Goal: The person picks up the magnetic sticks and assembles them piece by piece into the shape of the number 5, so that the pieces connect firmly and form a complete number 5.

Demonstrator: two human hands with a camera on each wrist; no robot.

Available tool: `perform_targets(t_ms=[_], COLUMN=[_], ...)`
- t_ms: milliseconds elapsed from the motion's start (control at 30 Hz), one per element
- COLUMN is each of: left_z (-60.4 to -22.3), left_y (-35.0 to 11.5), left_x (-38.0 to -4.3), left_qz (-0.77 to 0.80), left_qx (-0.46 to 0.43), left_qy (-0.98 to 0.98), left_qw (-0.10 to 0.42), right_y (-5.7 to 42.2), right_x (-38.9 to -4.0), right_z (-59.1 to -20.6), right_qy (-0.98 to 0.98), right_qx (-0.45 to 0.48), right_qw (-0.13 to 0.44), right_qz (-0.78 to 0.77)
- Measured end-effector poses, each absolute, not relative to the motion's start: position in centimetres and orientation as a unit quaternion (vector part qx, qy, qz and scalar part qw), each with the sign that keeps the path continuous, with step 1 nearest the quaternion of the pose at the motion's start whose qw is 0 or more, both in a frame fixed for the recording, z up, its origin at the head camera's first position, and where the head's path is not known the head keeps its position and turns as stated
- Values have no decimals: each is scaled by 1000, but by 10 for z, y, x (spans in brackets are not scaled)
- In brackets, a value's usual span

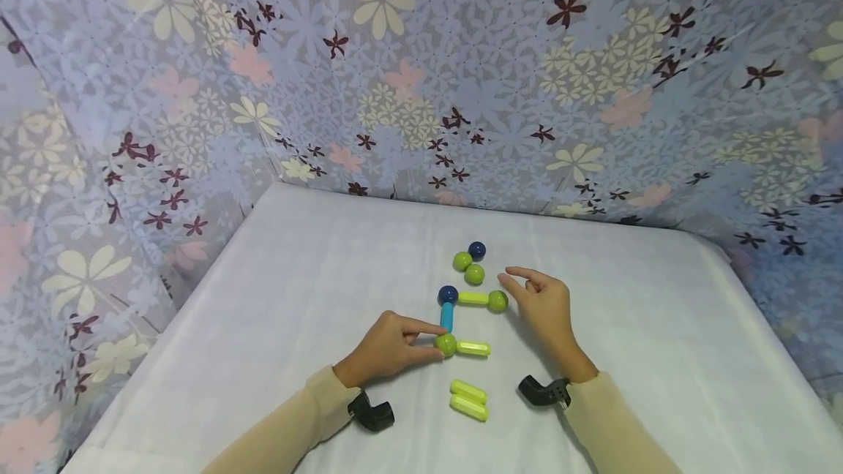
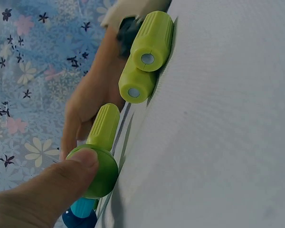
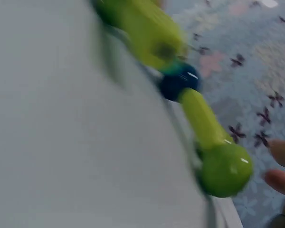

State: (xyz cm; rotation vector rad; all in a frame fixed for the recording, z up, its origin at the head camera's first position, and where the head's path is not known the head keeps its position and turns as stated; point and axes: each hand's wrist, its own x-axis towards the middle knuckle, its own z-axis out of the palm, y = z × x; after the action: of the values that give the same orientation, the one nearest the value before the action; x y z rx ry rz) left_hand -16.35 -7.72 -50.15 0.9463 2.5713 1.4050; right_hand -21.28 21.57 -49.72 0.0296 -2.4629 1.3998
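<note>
My left hand pinches a green ball between thumb and fingers; in the left wrist view the thumb lies on that ball. A yellow-green rod sticks out to its right, and a blue rod joins it to a dark blue ball. From the blue ball another yellow-green rod runs right to a second green ball. My right hand hovers just right of that ball, holding nothing, thumb and forefinger apart. The right wrist view shows this end ball near the fingertips, blurred.
Two loose yellow-green rods lie side by side nearer me, with metal-looking discs on their ends. Beyond the joined pieces sit two green balls and a dark blue ball. A white cloth covers the table; flowered fabric hangs behind.
</note>
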Motion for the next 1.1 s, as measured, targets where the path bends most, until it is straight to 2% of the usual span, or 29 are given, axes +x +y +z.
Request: perform_targets(t_ms=[200, 300, 467, 700, 933, 1100], left_z=[-505, -505, -505, -504, -504, -503], left_y=[-77, -77, -77, -80, -80, -80], left_x=[-161, -161, -162, -164, -164, -164], left_qz=[462, 458, 455, 452, 450, 445], left_qx=[304, 310, 317, 322, 319, 318], left_qy=[832, 832, 832, 831, 834, 837], left_qw=[41, 43, 25, 24, 22, 23], right_y=[219, 218, 212, 206, 209, 213], right_x=[-241, -248, -258, -260, -259, -252], right_z=[-502, -505, -503, -500, -500, -504], right_qy=[-858, -865, -885, -896, -893, -876], right_qx=[19, 50, 91, 85, 78, 45], right_qw=[54, 25, 11, -18, -15, 9], right_qz=[511, 499, 457, 436, 444, 480])
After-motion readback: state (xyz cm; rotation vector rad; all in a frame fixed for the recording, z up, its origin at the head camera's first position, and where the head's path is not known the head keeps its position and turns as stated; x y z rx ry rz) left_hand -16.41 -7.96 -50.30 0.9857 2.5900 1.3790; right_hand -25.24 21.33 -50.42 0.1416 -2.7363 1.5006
